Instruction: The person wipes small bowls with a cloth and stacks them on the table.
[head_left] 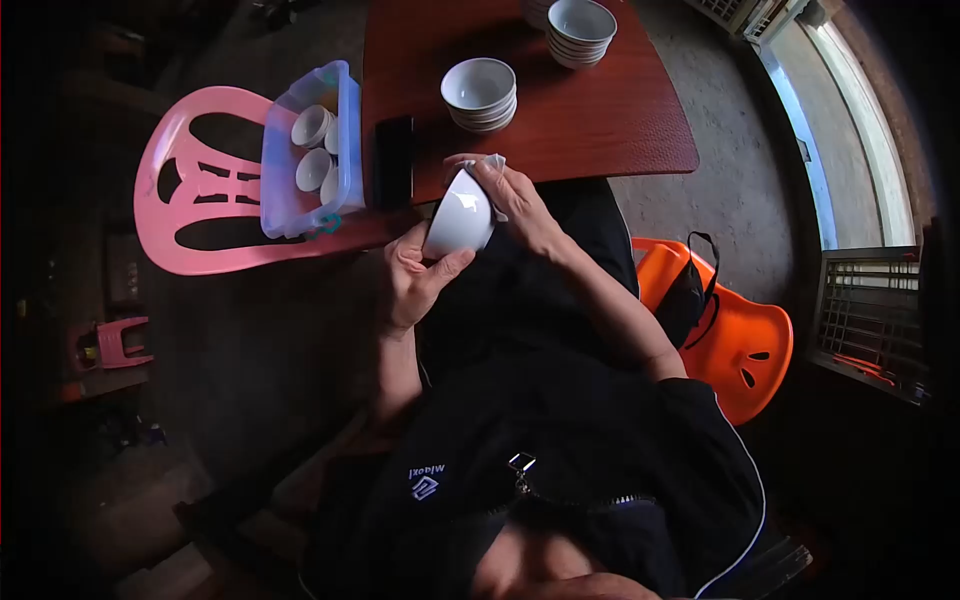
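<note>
A white bowl [461,216] is tilted on its side between my hands, its shiny outer wall facing me. My left hand [418,280] grips its lower left part, thumb along the near edge. At the upper right, my right hand [513,203] is closed on a thin white cloth [499,163], pressed against the bowl's rim; whether it is cloth or tissue is hard to tell. Just beyond stands a stack of white bowls [480,92] on the red-brown table [600,125]. A second bowl stack [580,35] stands farther back, with part of another beside it.
Left of the table, a translucent plastic bin [350,150] holds several small white bowls [313,172] on a pink chair [165,225]. A black flat object [393,160] lies at the table's left edge. An orange chair [735,345] with a black bag [684,305] is at right.
</note>
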